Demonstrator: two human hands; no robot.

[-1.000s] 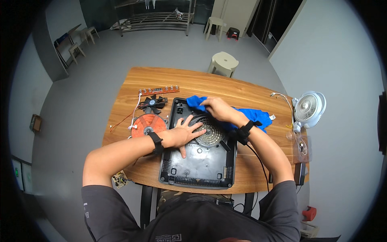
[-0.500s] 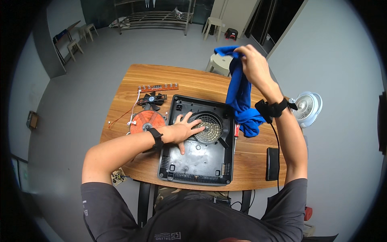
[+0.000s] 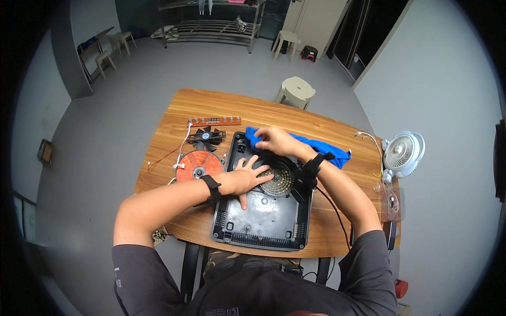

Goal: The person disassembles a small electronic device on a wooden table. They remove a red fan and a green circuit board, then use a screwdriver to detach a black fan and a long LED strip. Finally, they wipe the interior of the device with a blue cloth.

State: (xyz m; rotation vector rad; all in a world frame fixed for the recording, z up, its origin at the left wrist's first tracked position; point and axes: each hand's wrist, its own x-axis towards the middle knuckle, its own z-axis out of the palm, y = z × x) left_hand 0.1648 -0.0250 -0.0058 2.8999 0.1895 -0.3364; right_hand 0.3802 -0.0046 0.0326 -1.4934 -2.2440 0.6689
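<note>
on black casing (image 3: 263, 210): left hand (image 3: 245, 179) flat, grip apart; right hand (image 3: 274, 141) clamps blue cloth (image 3: 316, 147) at far edge.

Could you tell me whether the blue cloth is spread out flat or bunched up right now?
Bunched up: the blue cloth lies crumpled across the black casing's far edge, its end gripped under the right hand.

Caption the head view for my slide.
Left hand steadies black appliance housing; right hand presses blue cloth on it.

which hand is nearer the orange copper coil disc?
Left. The left hand lies flat on the black plastic housing just right of the orange copper coil disc; the right hand presses the blue cloth farther off.
</note>
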